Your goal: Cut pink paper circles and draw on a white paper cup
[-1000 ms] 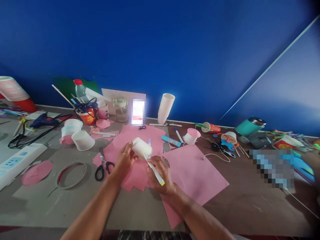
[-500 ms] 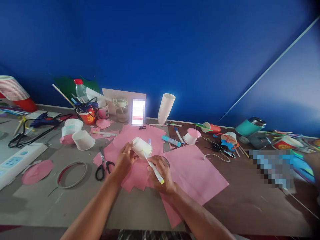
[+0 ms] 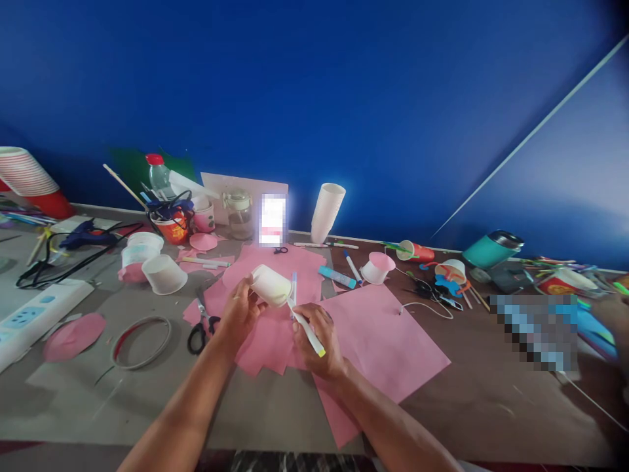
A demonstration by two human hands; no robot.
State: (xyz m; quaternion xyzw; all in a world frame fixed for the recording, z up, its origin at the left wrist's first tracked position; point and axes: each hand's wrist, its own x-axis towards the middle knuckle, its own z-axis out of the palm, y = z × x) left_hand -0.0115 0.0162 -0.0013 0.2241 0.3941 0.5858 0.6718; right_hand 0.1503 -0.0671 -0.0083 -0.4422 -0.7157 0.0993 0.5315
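A white paper cup (image 3: 269, 286) lies tilted on its side in the air, and my left hand (image 3: 243, 307) is closed around its left end. Faint yellow colour shows near the cup's right end. My right hand (image 3: 319, 337) grips a white marker (image 3: 309, 333) with a yellow end, its tip close to the cup; whether it touches I cannot tell. Beneath both hands lie pink paper pieces (image 3: 265, 344) and a large pink sheet (image 3: 388, 341). Black-handled scissors (image 3: 199, 328) rest left of my left forearm.
A roll of tape (image 3: 142, 342), a white cup (image 3: 164, 275) and a power strip (image 3: 34, 318) are on the left. Behind stand a glass jar (image 3: 240, 216) and a cup stack (image 3: 327, 213). A glue stick (image 3: 337, 276) lies behind my right hand. Another person's hand (image 3: 612, 314) shows far right.
My left hand has shifted slightly left with the cup, which has turned a little. The marker in my right hand has moved slightly right, its tip now by the cup's right end.
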